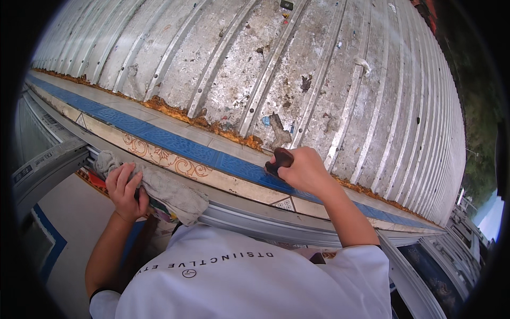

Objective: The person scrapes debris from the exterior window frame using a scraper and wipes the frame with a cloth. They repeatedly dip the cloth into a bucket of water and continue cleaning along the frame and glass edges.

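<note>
My right hand is closed around a dark brown hand tool, held over the strip of blue tiles outside the window. The tool's working end is hidden, so I cannot tell its exact kind. My left hand grips a damp-looking grey cloth, which lies draped over the aluminium window track. Something dark and a patch of colourful fabric show beneath the cloth, near my thumb. Between the track and the blue tiles runs a cream tile band with a brown scroll pattern.
Beyond the ledge spreads a ribbed metal roof with screw heads, dirt and litter. Rusty orange foam lines its near edge. A sliding window frame stands at left, another frame at lower right. Trees lie beyond.
</note>
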`<state>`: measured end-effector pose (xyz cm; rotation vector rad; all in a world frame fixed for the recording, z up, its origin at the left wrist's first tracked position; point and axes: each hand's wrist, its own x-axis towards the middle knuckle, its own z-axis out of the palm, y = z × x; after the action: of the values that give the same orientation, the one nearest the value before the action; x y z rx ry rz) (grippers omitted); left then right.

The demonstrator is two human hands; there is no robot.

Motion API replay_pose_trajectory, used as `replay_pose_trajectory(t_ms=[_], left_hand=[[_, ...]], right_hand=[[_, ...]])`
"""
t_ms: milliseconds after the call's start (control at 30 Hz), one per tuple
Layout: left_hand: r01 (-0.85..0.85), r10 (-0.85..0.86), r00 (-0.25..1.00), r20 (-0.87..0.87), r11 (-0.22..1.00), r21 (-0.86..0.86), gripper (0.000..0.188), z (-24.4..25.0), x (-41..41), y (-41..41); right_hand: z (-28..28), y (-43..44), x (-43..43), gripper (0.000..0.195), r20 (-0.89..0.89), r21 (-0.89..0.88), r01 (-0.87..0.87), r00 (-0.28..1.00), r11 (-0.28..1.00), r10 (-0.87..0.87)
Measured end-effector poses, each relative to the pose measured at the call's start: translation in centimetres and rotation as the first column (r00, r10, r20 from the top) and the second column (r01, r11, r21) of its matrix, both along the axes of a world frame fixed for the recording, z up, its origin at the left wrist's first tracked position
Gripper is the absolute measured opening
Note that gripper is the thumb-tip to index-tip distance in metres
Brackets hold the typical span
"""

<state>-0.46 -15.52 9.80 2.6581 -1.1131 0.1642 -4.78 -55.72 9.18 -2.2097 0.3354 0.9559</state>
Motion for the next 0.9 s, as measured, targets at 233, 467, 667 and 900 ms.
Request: replay_pose_trajectory(t_ms=[233,467,667,900], left_hand=[[-0.001,0.001,1.000,-0.016,1.000,0.008,0.037,0.0,-0.9,0.3],[0.007,-0.006,1.000,-0.015,1.000,0.019,0.036,0.0,-0.2,0.4],[0.012,-0.010,0.999,-0.036,0.999,0.044,0.036,-0.2,-0.9,0.9],[0.033,-0.032,0.999,-0.027,0.999,0.043,0.037,-0.2,-0.2,0.9]], right_hand=[[-0.3,-5.4,-1.7,0.021,-0.023,-0.086,0.356,0.933,0.930,-0.359],[-4.1,-5.6,-5.5,0.021,-0.154,-0.310,-0.288,0.956,0.906,0.252],[0.4,-9.2,-5.0,0.020,-0.028,-0.334,0.226,0.968,0.915,-0.249],[-2.6,-11.5,-9.9,0.020,-0.345,-0.512,-0.230,0.937,0.827,0.047]])
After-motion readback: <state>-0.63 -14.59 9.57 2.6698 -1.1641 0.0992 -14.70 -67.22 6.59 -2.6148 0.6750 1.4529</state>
